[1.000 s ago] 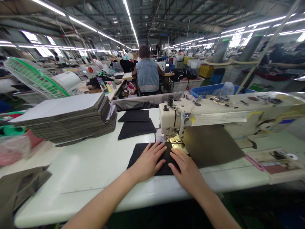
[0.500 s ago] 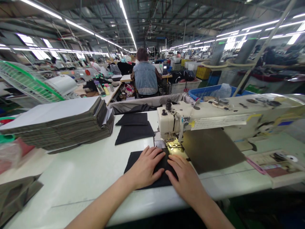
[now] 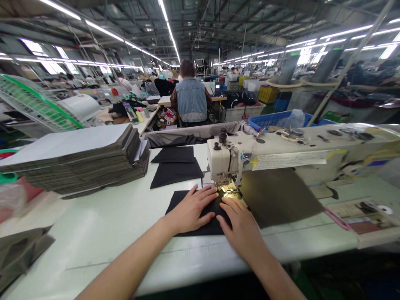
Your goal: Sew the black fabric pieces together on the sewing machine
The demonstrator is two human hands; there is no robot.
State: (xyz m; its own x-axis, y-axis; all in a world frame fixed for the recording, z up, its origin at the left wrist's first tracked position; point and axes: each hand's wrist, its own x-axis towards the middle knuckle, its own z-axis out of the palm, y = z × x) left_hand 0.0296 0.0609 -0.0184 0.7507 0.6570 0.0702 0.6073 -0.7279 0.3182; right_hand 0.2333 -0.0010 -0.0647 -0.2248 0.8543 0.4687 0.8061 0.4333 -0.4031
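- Landmark: the sewing machine, which is standing on a pale table.
- Black cloth is lying flat in front of the machine's head, its far right part reaching just beside the brass plate.
- Left hand is resting palm down on the cloth, fingers extended toward the machine and slightly spread, gripping nothing.
- Right hand is lying at the cloth's right side, just in front of the brass plate; fingers are stretching out flat, thumb apart, no grip showing.
- Two black pieces are lying to the left of the machine's head, partly overlapping.
- A stack of brown sheets is standing farther left of the machine, white paper covering its top.
- A brown panel is lying below the machine's arm.
- A small tray is sitting to the machine's front right, holding a white spool.
- A person in a denim vest is sitting beyond the machine, back turned.
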